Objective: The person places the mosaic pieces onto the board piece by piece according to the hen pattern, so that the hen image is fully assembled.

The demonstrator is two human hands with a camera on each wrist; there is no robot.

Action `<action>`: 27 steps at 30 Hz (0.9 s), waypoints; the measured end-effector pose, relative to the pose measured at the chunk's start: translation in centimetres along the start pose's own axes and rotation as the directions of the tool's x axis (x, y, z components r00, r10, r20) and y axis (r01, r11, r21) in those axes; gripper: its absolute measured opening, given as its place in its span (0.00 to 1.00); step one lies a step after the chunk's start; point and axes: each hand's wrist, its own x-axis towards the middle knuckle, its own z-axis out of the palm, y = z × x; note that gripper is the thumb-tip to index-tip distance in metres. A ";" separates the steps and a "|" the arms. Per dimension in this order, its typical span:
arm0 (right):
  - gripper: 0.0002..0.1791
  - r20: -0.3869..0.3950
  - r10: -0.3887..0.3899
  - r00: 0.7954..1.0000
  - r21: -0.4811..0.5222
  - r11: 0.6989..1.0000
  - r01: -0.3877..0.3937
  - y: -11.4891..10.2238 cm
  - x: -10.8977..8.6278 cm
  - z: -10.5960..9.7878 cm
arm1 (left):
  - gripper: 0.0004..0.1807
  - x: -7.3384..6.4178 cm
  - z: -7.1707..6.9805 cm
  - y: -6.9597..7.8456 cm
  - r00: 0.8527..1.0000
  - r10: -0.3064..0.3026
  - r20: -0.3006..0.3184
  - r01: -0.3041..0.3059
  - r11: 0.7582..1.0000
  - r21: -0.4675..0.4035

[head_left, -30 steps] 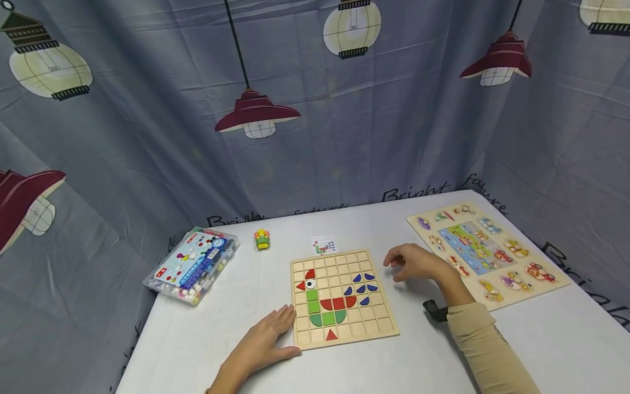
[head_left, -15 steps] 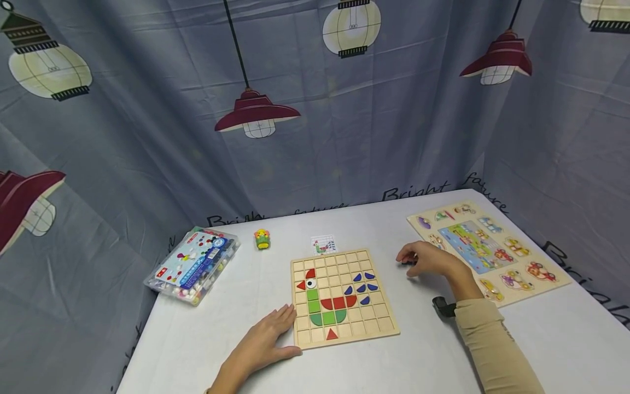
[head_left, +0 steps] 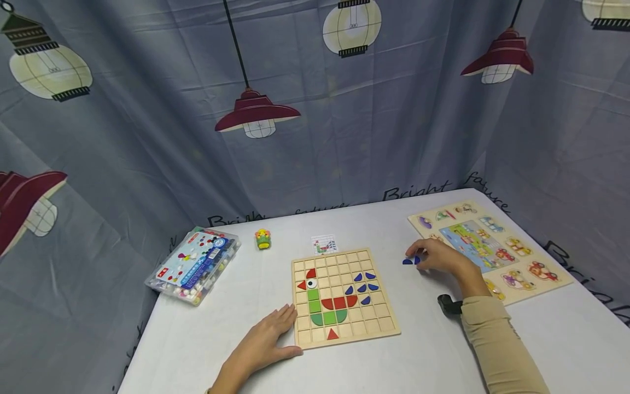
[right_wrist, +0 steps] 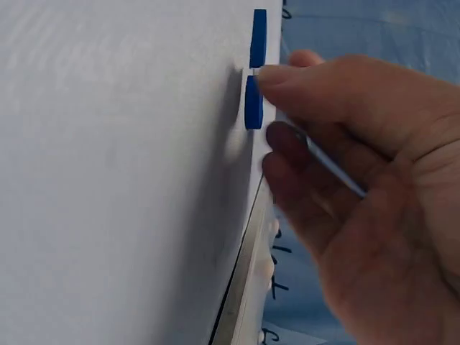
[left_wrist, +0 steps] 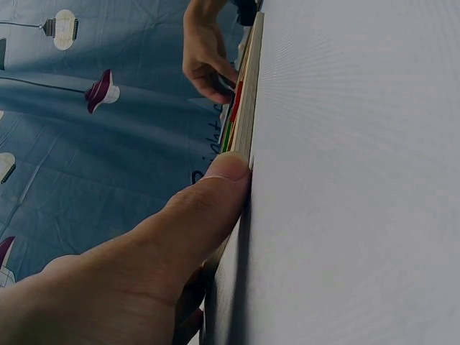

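Observation:
My left hand [head_left: 264,340] rests on the table with its fingers straight, fingertips and thumb touching the left edge of a wooden grid board [head_left: 379,323]. Red, green and blue pieces on the board make a bird shape with a round eye piece [head_left: 311,283]. Right of the board, my right hand [head_left: 439,256] has thumb and index finger at a blue half-round piece [head_left: 417,260], apparently pinching it. Just left of it lies another blue half-round piece [head_left: 407,262]. Both blue pieces show edge-on in the right wrist view, the thumb tip partly covering the lower blue piece [right_wrist: 254,104].
A pattern card [head_left: 324,244] lies behind the board, with a small green toy figure [head_left: 263,239] to its left. A clear plastic case [head_left: 194,265] of beads sits at the table's left. At the right lies a wooden picture puzzle [head_left: 521,295], partly under my right forearm.
My right hand has moved right, away from the board toward the picture puzzle. Two blue pieces now show at its fingers. My left hand and the board have stayed put.

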 end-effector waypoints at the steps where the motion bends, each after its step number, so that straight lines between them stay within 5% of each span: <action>1: 0.17 0.008 0.001 1.000 0.002 1.000 -0.001 0.1 0.0 0.0 | 0.48 0.0 0.0 0.0 1.000 -0.004 0.003 0.004 1.000 -0.002; 27: 0.12 0.037 0.041 0.998 0.083 0.996 -0.044 1.4 -0.5 -0.2 | 0.48 -0.2 -0.3 0.1 1.000 0.001 -0.006 -0.001 1.000 -0.010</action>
